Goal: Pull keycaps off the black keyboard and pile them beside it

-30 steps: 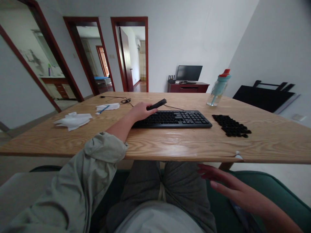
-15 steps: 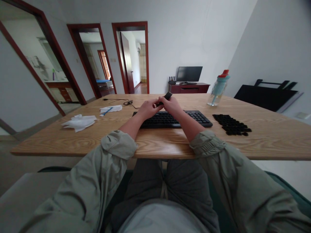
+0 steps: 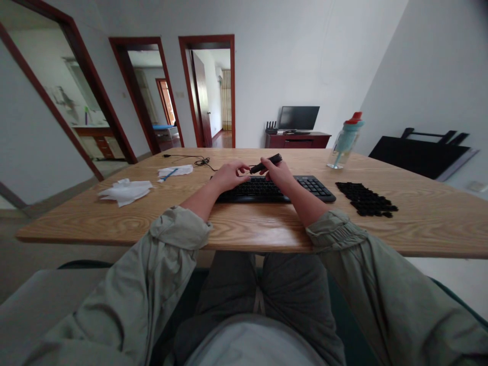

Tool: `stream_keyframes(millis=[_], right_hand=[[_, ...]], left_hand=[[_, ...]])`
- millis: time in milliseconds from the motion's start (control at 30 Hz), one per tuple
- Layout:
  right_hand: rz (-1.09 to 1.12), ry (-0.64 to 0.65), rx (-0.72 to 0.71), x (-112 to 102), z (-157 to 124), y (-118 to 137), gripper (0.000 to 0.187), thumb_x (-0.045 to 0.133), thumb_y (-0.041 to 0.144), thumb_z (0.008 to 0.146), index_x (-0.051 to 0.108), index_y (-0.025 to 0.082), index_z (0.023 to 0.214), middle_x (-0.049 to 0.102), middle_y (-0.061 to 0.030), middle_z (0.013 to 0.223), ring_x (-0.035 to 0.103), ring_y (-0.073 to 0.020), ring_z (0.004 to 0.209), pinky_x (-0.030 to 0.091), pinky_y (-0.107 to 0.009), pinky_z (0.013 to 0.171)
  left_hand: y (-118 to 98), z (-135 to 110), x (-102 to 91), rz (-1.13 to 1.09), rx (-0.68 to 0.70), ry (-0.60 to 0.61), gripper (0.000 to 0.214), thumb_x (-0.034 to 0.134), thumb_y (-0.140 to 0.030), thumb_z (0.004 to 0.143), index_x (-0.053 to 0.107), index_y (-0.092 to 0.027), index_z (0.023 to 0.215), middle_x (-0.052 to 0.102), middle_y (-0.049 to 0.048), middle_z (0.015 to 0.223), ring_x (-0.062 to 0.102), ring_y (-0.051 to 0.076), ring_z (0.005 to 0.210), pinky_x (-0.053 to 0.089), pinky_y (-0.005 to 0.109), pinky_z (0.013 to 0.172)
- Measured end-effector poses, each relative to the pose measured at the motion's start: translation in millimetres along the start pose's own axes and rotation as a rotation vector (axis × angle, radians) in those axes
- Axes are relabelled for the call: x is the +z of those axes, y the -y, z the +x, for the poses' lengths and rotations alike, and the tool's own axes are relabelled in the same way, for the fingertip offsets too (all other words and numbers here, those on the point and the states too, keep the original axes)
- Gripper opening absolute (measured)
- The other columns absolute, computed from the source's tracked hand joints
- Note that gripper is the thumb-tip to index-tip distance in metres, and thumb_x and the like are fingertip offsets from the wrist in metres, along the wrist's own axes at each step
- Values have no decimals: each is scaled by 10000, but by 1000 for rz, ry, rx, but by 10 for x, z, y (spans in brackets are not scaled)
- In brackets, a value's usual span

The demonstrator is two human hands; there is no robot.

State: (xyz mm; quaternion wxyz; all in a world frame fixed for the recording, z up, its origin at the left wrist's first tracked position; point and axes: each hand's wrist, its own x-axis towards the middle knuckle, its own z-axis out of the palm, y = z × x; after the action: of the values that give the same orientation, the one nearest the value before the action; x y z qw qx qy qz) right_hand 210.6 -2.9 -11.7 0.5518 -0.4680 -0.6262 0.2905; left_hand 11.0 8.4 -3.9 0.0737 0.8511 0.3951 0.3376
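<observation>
A black keyboard (image 3: 312,185) lies in the middle of the wooden table (image 3: 247,229). Above its left half, both hands hold a slim black stick-shaped tool (image 3: 267,163). My left hand (image 3: 227,176) pinches the tool's near end with closed fingers. My right hand (image 3: 281,174) grips its middle from below, fingers curled around it. The tool points up and to the right, clear of the keys. A patch of black keycaps (image 3: 366,199) lies to the right of the keyboard.
A teal water bottle with a red cap (image 3: 345,142) stands at the back right. Crumpled white tissue (image 3: 124,191) and a white sheet with a blue pen (image 3: 175,172) lie at the left. A black cable (image 3: 196,160) coils at the far edge.
My right hand rose from my lap to the tool and now grips it with the left. The tool has tilted flatter and shifted slightly right in the last half second.
</observation>
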Motion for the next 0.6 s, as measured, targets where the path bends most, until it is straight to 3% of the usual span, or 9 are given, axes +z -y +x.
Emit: stream_keyframes(millis=[167,400,500,600], right_hand=[[16,51,-17,-9,-40,33,520,555,637,834,611,127,758,652,-57,638,469,-82,435,350,-241,458],[3,95,-66,-29,-51,60,529,579,645,811,621,121,866,696,-83,737,472,-79,456,352,-232,450],[3,133,-126,-63,-100,219,515,617,596,806,607,123,1010,709,-89,820,508,-84,495,387,-224,467],[21,108,-165,-243,-379,470,614,649,548,797,526,163,1260,715,-78,903,539,-98,548,444,-232,514]], left_hand=[[-7,4,-7,23,23,-4,347,662,-421,767,729,-189,1017,715,50,959,603,151,759,477,281,719],[-47,-8,2,-57,-4,36,362,655,-439,784,717,-193,1043,721,38,882,613,138,701,469,263,661],[-67,-19,-11,-81,5,26,370,614,-459,819,708,-196,1062,722,40,873,629,144,704,477,265,663],[-91,-23,-48,-65,21,-23,334,569,-426,856,699,-196,1061,730,46,898,646,159,742,485,276,695]])
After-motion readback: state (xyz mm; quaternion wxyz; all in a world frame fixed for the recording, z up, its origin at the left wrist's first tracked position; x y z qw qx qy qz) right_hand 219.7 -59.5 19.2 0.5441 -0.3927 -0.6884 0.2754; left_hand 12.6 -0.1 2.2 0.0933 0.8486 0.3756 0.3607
